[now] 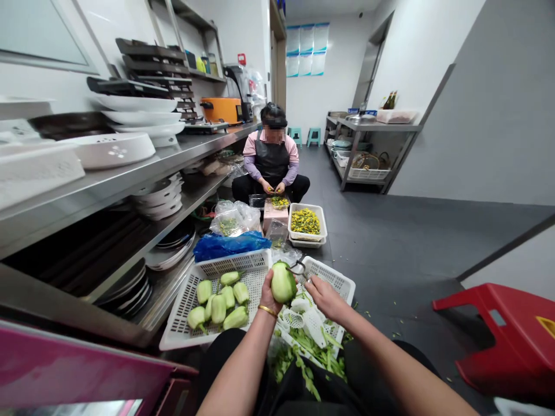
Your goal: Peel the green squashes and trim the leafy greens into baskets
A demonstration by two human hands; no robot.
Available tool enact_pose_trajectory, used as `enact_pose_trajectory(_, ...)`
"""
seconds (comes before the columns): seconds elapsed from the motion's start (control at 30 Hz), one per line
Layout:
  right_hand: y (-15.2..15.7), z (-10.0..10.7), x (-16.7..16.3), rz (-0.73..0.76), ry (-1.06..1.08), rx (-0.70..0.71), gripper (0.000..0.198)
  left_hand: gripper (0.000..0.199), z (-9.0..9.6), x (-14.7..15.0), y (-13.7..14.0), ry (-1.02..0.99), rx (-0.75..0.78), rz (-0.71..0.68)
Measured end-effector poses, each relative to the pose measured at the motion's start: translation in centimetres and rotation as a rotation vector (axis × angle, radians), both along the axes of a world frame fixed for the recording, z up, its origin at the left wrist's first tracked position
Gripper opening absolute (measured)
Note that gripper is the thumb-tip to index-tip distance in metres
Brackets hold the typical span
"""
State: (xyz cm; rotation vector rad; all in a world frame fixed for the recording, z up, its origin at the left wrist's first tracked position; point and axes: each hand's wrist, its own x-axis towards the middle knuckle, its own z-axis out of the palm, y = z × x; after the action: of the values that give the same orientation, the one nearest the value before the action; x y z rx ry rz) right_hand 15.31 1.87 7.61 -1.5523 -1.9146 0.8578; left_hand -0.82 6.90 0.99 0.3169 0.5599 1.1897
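Note:
My left hand [269, 292], with a gold bangle at the wrist, is closed around a round green eggplant [284, 283]. Pale flesh shows over much of it, with darker green skin along its lower right. My right hand [323, 294] grips a peeler [297, 267], whose dark head is close to the top right of the eggplant. Below my hands, green peelings [314, 341] lie in a white plastic basket [347, 283]. On the left, several pale peeled eggplants [219, 309] rest in another white basket [176, 315].
Across from me a person [272, 156] handles yellow flowers, beside a white tub [321, 222] of them. A blue plastic bag [229, 245] lies behind the left basket. A steel shelf [173, 164] with dishes runs along the left; a red stool [498, 335] stands right.

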Motion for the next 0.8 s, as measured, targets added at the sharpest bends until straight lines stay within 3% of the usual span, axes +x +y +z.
enact_pose_trajectory(0.1,-0.3,-0.7,-1.3,-0.019,0.007,-0.001,0.024,0.042,-0.2,-0.3,0.0,-0.029,0.033,-0.029)
enact_pose_trajectory(0.2,-4.4,-4.8,-1.3,-0.003,0.03,-0.099,0.029,0.044,-0.2,-1.1,0.4,-0.051,0.018,0.044)
enact_pose_trajectory(0.27,-7.3,-7.6,-0.1,0.098,0.063,-0.192,0.031,0.046,0.0,-1.5,0.7,-0.07,0.003,0.078)
enact_pose_trajectory(0.37,-9.5,-9.2,2.1,0.163,0.129,-0.242,0.036,0.052,0.4,-1.5,0.8,-0.111,0.004,0.122)
enact_pose_trajectory(0.47,-8.4,-8.3,3.2,0.13,0.147,-0.21,0.038,0.051,0.1,-0.5,0.4,-0.06,-0.132,0.171)
enact_pose_trajectory(0.57,-6.2,-6.6,3.0,0.013,0.192,-0.135,0.039,0.05,-0.4,0.5,-0.4,0.032,-0.256,0.093)
enact_pose_trajectory(0.67,-4.6,-5.0,2.7,-0.062,0.243,-0.054,0.038,0.058,-0.4,0.5,-1.0,0.019,-0.178,-0.048)
enact_pose_trajectory(0.8,-2.8,-2.4,2.5,-0.021,0.221,0.033,0.034,0.051,0.3,-0.2,-1.1,0.032,-0.009,-0.175)
